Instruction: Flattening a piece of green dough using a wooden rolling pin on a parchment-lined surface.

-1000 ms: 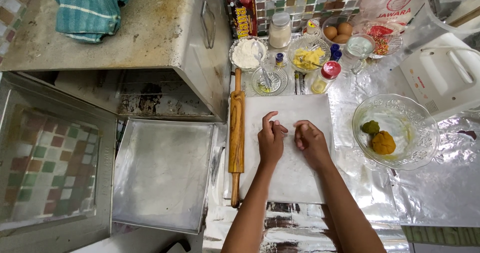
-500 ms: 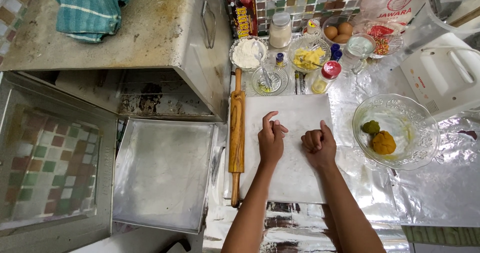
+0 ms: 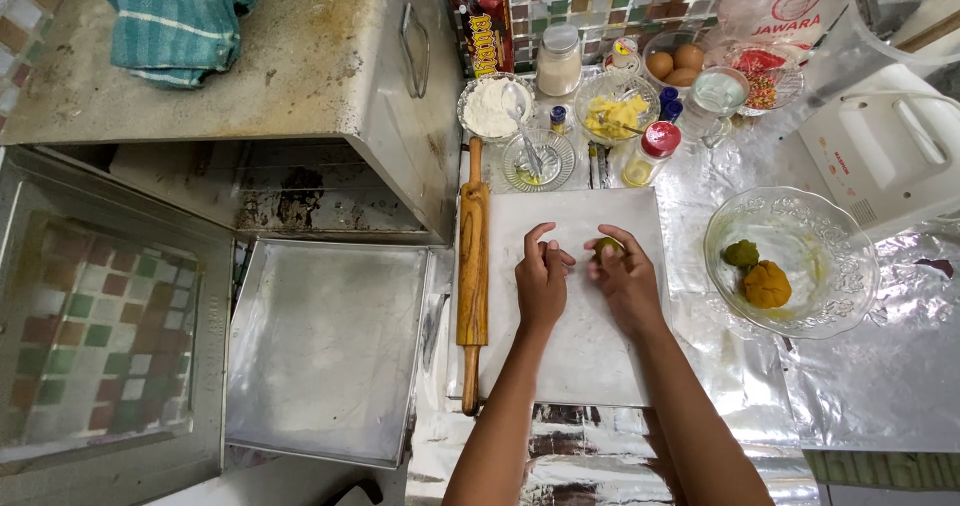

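Head cam, looking straight down at a foil-covered counter. Both hands sit on a white rolling board [image 3: 600, 356]. The right hand [image 3: 628, 284] has its fingers curled loosely around a small green dough ball [image 3: 607, 247], pinched at the fingertips near the top middle of the board. The left hand [image 3: 542, 281] is just beside it, fingers mostly straight and slightly spread, lying flat on the board with nothing in it; the two hands are close but not touching, as far as I can tell.

A wooden rolling pin [image 3: 472, 266] lies lengthwise along the board's left edge. To the right of the board there's a clear glass bowl [image 3: 830, 266] with another green dough lump [image 3: 741, 254] and an orange dough lump [image 3: 767, 284] touching each other inside.

Behind the board: a bowl of white flour [image 3: 490, 109] with a spoon in it, a small empty-looking glass dish [image 3: 538, 160], a bowl of yellow stuff [image 3: 614, 116], a small bottle with a red cap [image 3: 650, 153], and a bowl of brown eggs [image 3: 673, 64].

On the left, a metal box oven stands with its door open [image 3: 100, 336], and a flat metal baking tray [image 3: 325, 346] lies next to the board. A teal striped towel [image 3: 175, 16] is draped on top of the oven.
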